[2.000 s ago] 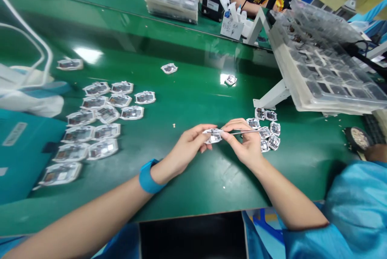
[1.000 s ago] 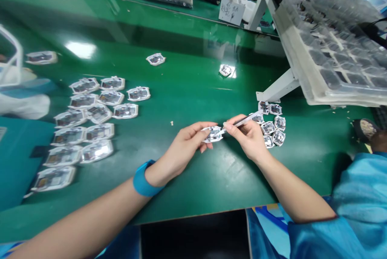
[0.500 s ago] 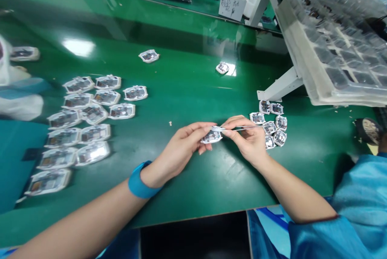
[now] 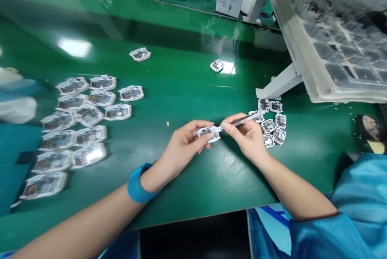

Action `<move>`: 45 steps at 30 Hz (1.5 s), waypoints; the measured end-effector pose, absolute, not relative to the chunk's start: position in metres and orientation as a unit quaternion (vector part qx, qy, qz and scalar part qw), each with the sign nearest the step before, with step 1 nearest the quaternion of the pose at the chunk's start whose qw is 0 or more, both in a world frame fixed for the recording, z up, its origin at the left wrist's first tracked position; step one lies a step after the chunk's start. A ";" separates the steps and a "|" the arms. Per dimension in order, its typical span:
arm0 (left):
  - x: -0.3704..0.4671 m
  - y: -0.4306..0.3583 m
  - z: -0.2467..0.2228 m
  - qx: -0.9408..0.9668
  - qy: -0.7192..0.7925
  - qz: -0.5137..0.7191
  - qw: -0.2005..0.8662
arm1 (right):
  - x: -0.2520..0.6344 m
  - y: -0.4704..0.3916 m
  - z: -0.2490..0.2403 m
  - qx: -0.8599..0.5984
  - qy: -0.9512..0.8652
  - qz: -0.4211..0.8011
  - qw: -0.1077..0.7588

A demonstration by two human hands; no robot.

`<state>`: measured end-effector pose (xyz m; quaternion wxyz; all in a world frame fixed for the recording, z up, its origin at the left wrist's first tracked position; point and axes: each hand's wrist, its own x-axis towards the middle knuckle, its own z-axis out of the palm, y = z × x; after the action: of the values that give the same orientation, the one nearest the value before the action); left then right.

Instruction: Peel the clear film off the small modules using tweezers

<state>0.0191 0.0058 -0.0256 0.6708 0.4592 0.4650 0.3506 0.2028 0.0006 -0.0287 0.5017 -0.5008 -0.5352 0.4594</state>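
The left hand (image 4: 184, 146) pinches a small white part (image 4: 208, 133) between thumb and fingers, just above the green table (image 4: 193, 90), a little in from its near edge. The right hand (image 4: 248, 136) is pressed shut around thin tweezers (image 4: 243, 120), and their tip touches the part. Just beside the right hand lies a little pile (image 4: 272, 124) of small parts (shiny ones). Toward the table's left edge sit rows of bigger white parts (image 4: 78, 124). A clear tray (image 4: 335, 41) leans on a stand at the far right corner.
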 end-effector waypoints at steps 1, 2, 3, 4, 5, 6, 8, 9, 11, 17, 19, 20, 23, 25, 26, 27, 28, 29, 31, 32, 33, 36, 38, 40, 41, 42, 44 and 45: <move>0.019 0.006 -0.026 0.463 0.466 0.349 0.669 | 0.203 0.001 -0.029 -0.502 -0.534 0.462 0.500; 0.019 0.005 -0.026 0.466 0.466 0.347 0.667 | 0.203 0.001 -0.030 -0.502 -0.532 0.464 0.499; 0.019 0.005 -0.026 0.468 0.466 0.346 0.666 | 0.203 0.001 -0.030 -0.501 -0.531 0.466 0.500; 0.019 0.005 -0.026 0.471 0.466 0.346 0.664 | 0.203 0.002 -0.031 -0.500 -0.529 0.469 0.500; 0.020 0.005 -0.025 0.473 0.468 0.344 0.662 | 0.204 0.002 -0.031 -0.500 -0.528 0.471 0.500; 0.020 0.005 -0.024 0.475 0.469 0.343 0.661 | 0.204 0.003 -0.031 -0.501 -0.526 0.474 0.498; 0.021 0.006 -0.022 0.477 0.471 0.340 0.660 | 0.204 0.003 -0.031 -0.503 -0.522 0.478 0.495; 0.021 0.006 -0.021 0.478 0.470 0.338 0.661 | 0.204 0.003 -0.031 -0.503 -0.521 0.480 0.496; 0.022 0.006 -0.020 0.480 0.468 0.336 0.662 | 0.203 0.003 -0.030 -0.502 -0.518 0.479 0.500; 0.022 0.006 -0.020 0.485 0.472 0.328 0.659 | 0.202 0.003 -0.028 -0.496 -0.512 0.475 0.516; 0.022 0.006 -0.021 0.484 0.475 0.329 0.657 | 0.203 0.003 -0.028 -0.499 -0.516 0.471 0.513; 0.022 0.006 -0.021 0.483 0.477 0.329 0.656 | 0.203 0.003 -0.028 -0.502 -0.518 0.468 0.510; 0.021 0.006 -0.021 0.483 0.479 0.330 0.655 | 0.204 0.003 -0.028 -0.508 -0.526 0.461 0.503; 0.021 0.005 -0.021 0.480 0.480 0.332 0.655 | 0.204 0.003 -0.029 -0.506 -0.531 0.458 0.502; 0.022 0.005 -0.021 0.479 0.480 0.333 0.655 | 0.204 0.003 -0.029 -0.504 -0.534 0.457 0.501; 0.022 0.005 -0.021 0.478 0.480 0.334 0.656 | 0.205 0.003 -0.029 -0.502 -0.537 0.457 0.501; 0.022 0.005 -0.021 0.476 0.479 0.336 0.657 | 0.205 0.003 -0.029 -0.498 -0.541 0.458 0.500; 0.022 0.006 -0.021 0.474 0.479 0.337 0.658 | 0.206 0.003 -0.030 -0.495 -0.543 0.459 0.500; 0.023 0.006 -0.021 0.469 0.477 0.340 0.661 | 0.206 0.002 -0.029 -0.488 -0.549 0.460 0.499; 0.023 0.006 -0.021 0.466 0.476 0.342 0.662 | 0.206 0.002 -0.029 -0.485 -0.552 0.459 0.499; 0.023 0.006 -0.022 0.463 0.475 0.345 0.664 | 0.206 0.002 -0.029 -0.482 -0.555 0.459 0.500; 0.022 0.007 -0.022 0.454 0.470 0.353 0.670 | 0.206 0.001 -0.027 -0.476 -0.559 0.453 0.505; 0.022 0.007 -0.022 0.451 0.468 0.353 0.673 | 0.205 0.001 -0.027 -0.476 -0.561 0.448 0.507; 0.022 0.006 -0.022 0.448 0.469 0.351 0.675 | 0.205 0.001 -0.027 -0.481 -0.560 0.446 0.506; 0.022 0.006 -0.022 0.445 0.472 0.351 0.675 | 0.205 0.001 -0.027 -0.484 -0.558 0.445 0.506; 0.023 0.006 -0.022 0.440 0.476 0.352 0.675 | 0.204 0.001 -0.027 -0.487 -0.556 0.445 0.506; 0.024 0.006 -0.022 0.426 0.484 0.357 0.676 | 0.203 0.001 -0.027 -0.490 -0.550 0.447 0.507; 0.025 0.005 -0.023 0.418 0.486 0.360 0.678 | 0.202 0.001 -0.028 -0.490 -0.548 0.449 0.508</move>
<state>0.0248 0.0052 -0.0228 0.6778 0.4181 0.4864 0.3595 0.2021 0.0008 -0.0277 0.5080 -0.4902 -0.5479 0.4488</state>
